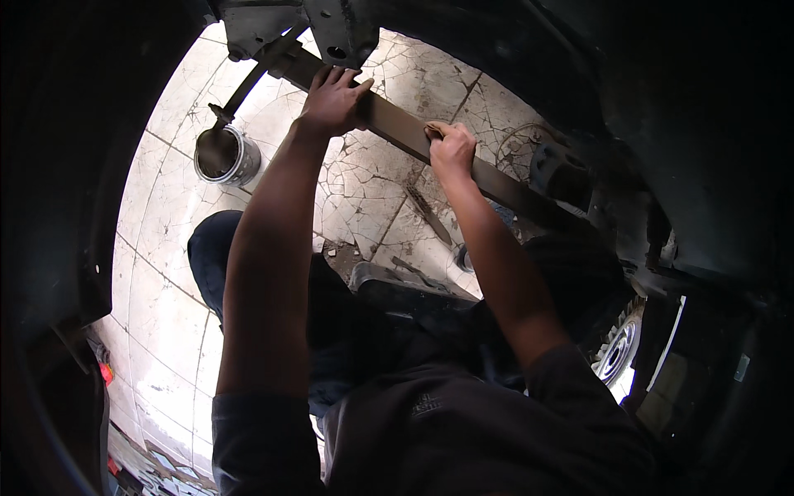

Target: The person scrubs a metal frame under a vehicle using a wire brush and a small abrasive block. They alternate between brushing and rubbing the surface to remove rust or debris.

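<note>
A long, flat, brown-grey metal bar, which looks like a leaf spring (395, 124), runs from the upper left down to the right beneath dark vehicle parts. My left hand (335, 106) grips it near the upper bracket, fingers over its far edge and thumb apart. Farther along to the right, my right hand (453, 153) is closed on a folded brown piece (435, 130) that looks like sandpaper. That piece presses against the bar's surface. Its lower part is hidden by my fingers.
Beside my left forearm stands an open metal can (240, 161), with a dark rod end above it. A metal bracket (337, 37) hangs over the bar. On the cracked tile floor (364, 178) lies a wire brush (428, 213). Dark bodywork surrounds me; a wheel (619, 351) is lower right.
</note>
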`<control>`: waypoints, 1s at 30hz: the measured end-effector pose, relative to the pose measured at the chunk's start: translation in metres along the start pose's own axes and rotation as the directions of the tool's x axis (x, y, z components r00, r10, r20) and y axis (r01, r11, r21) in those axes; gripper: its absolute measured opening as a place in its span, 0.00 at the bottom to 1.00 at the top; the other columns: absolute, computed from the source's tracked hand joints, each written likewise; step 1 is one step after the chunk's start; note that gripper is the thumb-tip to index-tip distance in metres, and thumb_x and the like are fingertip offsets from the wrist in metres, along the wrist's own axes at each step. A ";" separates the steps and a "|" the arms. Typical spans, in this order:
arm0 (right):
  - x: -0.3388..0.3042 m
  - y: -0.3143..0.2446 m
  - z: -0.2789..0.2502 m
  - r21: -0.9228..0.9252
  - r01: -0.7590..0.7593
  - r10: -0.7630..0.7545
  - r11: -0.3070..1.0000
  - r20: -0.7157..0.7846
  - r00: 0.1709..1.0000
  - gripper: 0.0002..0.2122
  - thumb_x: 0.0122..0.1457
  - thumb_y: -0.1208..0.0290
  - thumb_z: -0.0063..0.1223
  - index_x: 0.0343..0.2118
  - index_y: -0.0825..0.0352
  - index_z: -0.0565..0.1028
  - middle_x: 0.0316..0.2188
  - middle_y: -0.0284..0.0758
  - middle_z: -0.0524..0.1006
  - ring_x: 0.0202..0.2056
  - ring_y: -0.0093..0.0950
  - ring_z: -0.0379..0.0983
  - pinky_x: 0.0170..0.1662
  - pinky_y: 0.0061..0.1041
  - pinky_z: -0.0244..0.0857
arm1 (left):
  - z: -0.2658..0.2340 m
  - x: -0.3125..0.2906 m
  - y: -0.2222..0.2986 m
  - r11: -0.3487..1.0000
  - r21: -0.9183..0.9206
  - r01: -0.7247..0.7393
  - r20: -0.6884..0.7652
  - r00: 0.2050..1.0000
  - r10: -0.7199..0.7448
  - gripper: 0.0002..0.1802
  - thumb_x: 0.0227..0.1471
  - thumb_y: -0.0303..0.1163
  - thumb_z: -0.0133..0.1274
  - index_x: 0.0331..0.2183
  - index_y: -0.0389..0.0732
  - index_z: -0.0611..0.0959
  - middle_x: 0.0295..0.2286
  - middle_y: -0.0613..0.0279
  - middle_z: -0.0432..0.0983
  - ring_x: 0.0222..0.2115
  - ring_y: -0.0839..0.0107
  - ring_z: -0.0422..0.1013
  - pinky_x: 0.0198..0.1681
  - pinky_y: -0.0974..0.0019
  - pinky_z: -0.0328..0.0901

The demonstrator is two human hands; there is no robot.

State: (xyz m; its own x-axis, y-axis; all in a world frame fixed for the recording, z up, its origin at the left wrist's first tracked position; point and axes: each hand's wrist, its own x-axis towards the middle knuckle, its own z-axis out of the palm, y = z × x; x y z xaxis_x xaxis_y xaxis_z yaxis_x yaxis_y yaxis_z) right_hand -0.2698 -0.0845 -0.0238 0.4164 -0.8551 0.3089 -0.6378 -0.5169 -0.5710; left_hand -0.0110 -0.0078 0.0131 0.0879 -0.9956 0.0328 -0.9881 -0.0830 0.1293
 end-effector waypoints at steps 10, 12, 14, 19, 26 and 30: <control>-0.003 0.006 -0.001 0.027 0.045 -0.046 0.999 0.018 0.999 0.11 0.51 0.80 0.58 0.35 0.60 0.87 0.30 0.45 0.79 0.35 0.44 0.77 0.44 0.40 0.71 | -0.003 -0.002 0.009 0.998 0.034 0.049 0.002 0.999 -0.050 0.50 0.43 0.59 0.69 0.65 0.58 0.70 0.65 0.62 0.61 0.66 0.55 0.57 0.70 0.41 0.45; 0.002 0.006 -0.001 -0.016 0.020 -0.019 1.000 0.015 1.000 0.10 0.52 0.78 0.58 0.35 0.61 0.87 0.31 0.45 0.80 0.36 0.44 0.77 0.44 0.40 0.71 | -0.005 0.000 0.010 0.999 0.032 0.042 0.012 0.999 -0.042 0.50 0.42 0.59 0.69 0.65 0.58 0.71 0.65 0.62 0.61 0.66 0.56 0.57 0.70 0.41 0.45; -0.005 0.012 0.002 0.022 0.002 -0.002 1.000 0.002 1.000 0.10 0.52 0.78 0.59 0.35 0.60 0.87 0.31 0.45 0.80 0.36 0.44 0.78 0.44 0.39 0.71 | -0.006 0.002 0.011 0.999 0.034 0.035 0.005 0.999 -0.035 0.50 0.42 0.59 0.69 0.65 0.58 0.71 0.65 0.62 0.61 0.66 0.56 0.57 0.70 0.42 0.44; -0.022 -0.008 -0.009 0.063 -0.097 0.090 0.993 0.112 0.990 0.09 0.53 0.77 0.60 0.35 0.61 0.88 0.32 0.46 0.80 0.37 0.44 0.78 0.46 0.39 0.72 | -0.005 -0.004 0.008 0.998 0.026 0.063 0.013 0.998 -0.063 0.50 0.41 0.59 0.70 0.65 0.58 0.71 0.64 0.62 0.62 0.66 0.57 0.57 0.70 0.42 0.44; -0.007 -0.001 0.000 0.016 -0.065 0.064 0.998 0.016 0.998 0.09 0.52 0.77 0.59 0.36 0.63 0.87 0.31 0.45 0.81 0.38 0.45 0.78 0.47 0.39 0.71 | -0.004 -0.002 0.010 0.999 0.021 0.035 -0.022 0.999 -0.035 0.50 0.41 0.59 0.70 0.65 0.58 0.71 0.64 0.62 0.63 0.66 0.57 0.57 0.70 0.40 0.44; -0.024 -0.017 -0.009 0.073 -0.116 0.109 0.991 0.093 0.990 0.09 0.52 0.79 0.58 0.34 0.63 0.87 0.31 0.44 0.82 0.39 0.44 0.78 0.47 0.38 0.71 | -0.005 -0.007 0.008 0.998 0.020 0.064 0.000 0.998 -0.064 0.50 0.41 0.59 0.69 0.64 0.58 0.72 0.64 0.63 0.63 0.66 0.57 0.57 0.70 0.40 0.44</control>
State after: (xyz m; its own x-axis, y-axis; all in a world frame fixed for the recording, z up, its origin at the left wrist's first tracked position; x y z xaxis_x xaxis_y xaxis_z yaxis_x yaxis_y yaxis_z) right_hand -0.2743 -0.0557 -0.0147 0.4026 -0.8989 0.1730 -0.6331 -0.4099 -0.6566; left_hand -0.0190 -0.0017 0.0189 0.1511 -0.9882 0.0245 -0.9827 -0.1475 0.1117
